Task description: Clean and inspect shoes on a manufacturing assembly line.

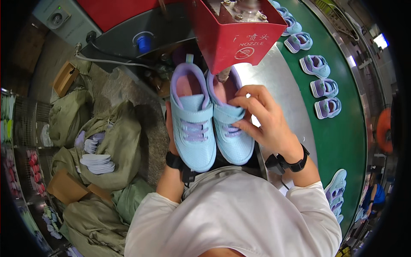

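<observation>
Head view, shoes: we see a pair of light blue shoes [209, 120] at the centre, under the red nozzle housing [233, 32] at 12 o'clock.
Right hand [263, 122]: its fingers [239, 103] pinch the right shoe's tongue.
Left hand [170, 128]: beneath the left shoe, supporting it; its fingers are hidden, so we cannot tell.
Green conveyor [342, 132]: at 3 o'clock, carrying more shoes.

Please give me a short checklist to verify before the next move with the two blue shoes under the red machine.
1. Right hand grips the right shoe at its strap: ok.
2. Left hand supports the left shoe from below: cannot tell, mostly hidden.
3. Shoes side by side, toes toward the person: ok.
4. Right shoe's opening under the metal tip of the red machine: ok.
5. Fingers away from the tip: cannot tell.
6. Green belt has free space: ok.
</observation>
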The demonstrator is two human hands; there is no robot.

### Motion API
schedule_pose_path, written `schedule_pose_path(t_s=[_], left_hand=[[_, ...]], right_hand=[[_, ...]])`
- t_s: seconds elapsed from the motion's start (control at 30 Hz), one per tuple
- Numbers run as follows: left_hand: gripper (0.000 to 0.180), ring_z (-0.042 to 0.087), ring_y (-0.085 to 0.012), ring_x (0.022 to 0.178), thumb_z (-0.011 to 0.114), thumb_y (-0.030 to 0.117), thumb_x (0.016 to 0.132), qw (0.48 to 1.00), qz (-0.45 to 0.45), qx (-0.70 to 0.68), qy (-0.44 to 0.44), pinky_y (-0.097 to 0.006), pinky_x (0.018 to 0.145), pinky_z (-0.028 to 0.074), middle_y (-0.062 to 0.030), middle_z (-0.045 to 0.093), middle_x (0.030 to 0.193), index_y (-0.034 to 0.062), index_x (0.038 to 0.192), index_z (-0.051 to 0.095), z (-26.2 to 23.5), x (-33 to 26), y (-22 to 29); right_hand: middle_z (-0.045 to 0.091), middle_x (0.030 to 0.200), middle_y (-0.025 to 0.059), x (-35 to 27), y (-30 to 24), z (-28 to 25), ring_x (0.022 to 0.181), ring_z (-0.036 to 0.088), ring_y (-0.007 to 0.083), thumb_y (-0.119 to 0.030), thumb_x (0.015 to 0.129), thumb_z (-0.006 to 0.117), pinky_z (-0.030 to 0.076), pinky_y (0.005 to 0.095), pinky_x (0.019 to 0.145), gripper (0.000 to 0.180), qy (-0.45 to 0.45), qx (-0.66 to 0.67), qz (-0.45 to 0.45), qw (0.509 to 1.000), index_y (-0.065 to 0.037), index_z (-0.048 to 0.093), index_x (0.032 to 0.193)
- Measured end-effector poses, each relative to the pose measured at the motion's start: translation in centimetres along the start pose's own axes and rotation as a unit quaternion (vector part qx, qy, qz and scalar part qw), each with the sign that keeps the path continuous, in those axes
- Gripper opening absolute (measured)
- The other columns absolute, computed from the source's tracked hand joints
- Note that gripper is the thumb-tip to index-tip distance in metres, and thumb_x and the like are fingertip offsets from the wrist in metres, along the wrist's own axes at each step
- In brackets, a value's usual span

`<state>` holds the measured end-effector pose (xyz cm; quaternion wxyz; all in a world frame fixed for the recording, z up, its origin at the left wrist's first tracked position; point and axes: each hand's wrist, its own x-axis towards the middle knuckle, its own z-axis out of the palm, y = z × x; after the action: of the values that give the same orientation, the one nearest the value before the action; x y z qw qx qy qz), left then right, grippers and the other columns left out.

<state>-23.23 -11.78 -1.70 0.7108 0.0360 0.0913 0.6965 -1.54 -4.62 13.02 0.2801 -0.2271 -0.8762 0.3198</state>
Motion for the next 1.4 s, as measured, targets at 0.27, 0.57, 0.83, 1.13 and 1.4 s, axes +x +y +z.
schedule_pose_path(t_s=[0.27,0.57,0.83,1.13,1.4], left_hand=[[0.069,0.058,-0.0273,0.12,0.034,0.059,0.101,0.999,-0.003,-0.027,-0.019,-0.042,0.105,0.045,-0.0128,0.055,0.137,0.0067,0.145,0.042,2.3,-1.9,-1.1],[0.068,0.051,-0.0299,0.13,0.039,0.053,0.101,0.981,-0.189,0.03,0.015,-0.044,0.111,0.04,-0.0141,0.049,0.145,0.0033,0.148,0.037,1.6,1.3,-5.9],[0.099,0.031,-0.0483,0.141,0.03,0.077,0.091,0.849,-0.435,-0.114,-0.277,-0.067,0.108,0.031,-0.025,0.026,0.157,0.0014,0.155,0.019,5.2,7.5,-12.4],[0.082,0.032,-0.0465,0.141,0.031,0.062,0.1,0.898,-0.387,0.125,-0.166,-0.059,0.109,0.036,-0.0239,0.027,0.157,-0.0001,0.153,0.023,2.5,8.2,-13.4],[0.071,0.046,-0.0338,0.134,0.036,0.054,0.102,0.915,-0.349,0.148,-0.138,-0.048,0.109,0.038,-0.02,0.04,0.151,-0.0001,0.149,0.033,3.4,6.5,-13.7]], right_hand=[[0.049,0.12,0.0115,-0.3,-0.2,-1.1,0.089,0.065,0.0225,0.0,0.081,0.072,0.058,0.0337,0.072,0.036,-0.032,0.042,0.008,0.999,-0.002,0.06,0.115],[0.064,0.102,-0.001,-1.8,4.4,-4.0,0.084,0.062,0.0193,-0.016,0.081,0.061,0.052,0.0315,0.075,0.036,-0.061,-0.269,-0.184,0.943,-0.013,0.067,0.116],[0.061,0.084,0.0048,-18.2,3.2,-14.5,0.074,0.063,0.0265,-0.013,0.072,0.068,0.049,0.0381,0.065,0.016,0.087,-0.445,0.253,0.855,-0.012,0.069,0.088],[0.068,0.081,0.0215,-36.3,8.9,-20.9,0.077,0.067,0.0403,-0.028,0.086,0.066,0.051,0.048,0.069,0.028,0.265,-0.484,0.6,0.579,0.0,0.07,0.085],[0.069,0.106,0.0244,-20.4,19.8,-22.1,0.101,0.066,0.0424,-0.061,0.09,0.054,0.053,0.0483,0.083,0.066,0.187,-0.399,0.628,0.642,0.001,0.071,0.104]])
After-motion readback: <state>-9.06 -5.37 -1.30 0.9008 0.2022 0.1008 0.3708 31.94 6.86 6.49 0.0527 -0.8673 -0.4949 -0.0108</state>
